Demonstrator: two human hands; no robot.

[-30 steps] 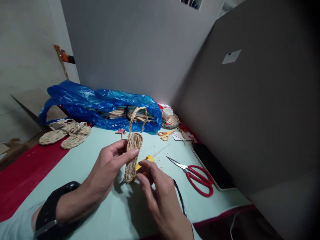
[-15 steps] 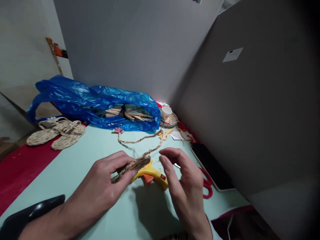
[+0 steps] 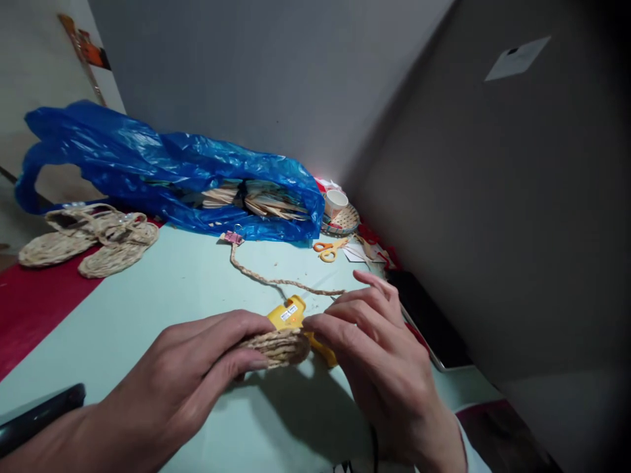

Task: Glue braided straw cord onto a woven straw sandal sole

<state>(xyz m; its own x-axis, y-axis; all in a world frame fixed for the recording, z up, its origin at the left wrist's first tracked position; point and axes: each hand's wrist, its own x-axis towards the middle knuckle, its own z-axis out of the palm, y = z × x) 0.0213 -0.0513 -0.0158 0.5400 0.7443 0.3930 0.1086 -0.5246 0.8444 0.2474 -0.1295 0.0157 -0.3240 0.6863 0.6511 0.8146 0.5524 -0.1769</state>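
Note:
My left hand (image 3: 182, 374) grips a flat piece of coiled straw braid (image 3: 282, 348), thumb in front and fingers behind. My right hand (image 3: 384, 355) is closed at the coil's right end, its fingertips on the loose straw cord (image 3: 276, 282) that runs into that hand; the exact pinch point is hidden. From there the cord stretches left over the table to a pink binder clip (image 3: 233, 238) at its far end. Behind the coil lies a yellow glue gun (image 3: 288, 313), partly covered by my hands.
A blue plastic bag (image 3: 197, 157) with straw strips lies at the back. Woven sandals (image 3: 118, 246) sit on the left. Orange-yellow scissors (image 3: 329, 249), a paper cup (image 3: 336, 202) in a woven basket (image 3: 352, 222) and a black tablet (image 3: 434, 322) are on the right, beside a grey partition (image 3: 517, 217).
My right hand has gone from open beside the coil to closed at its edge with the cord. The coil has turned to show more of its ridged side. The view has shifted.

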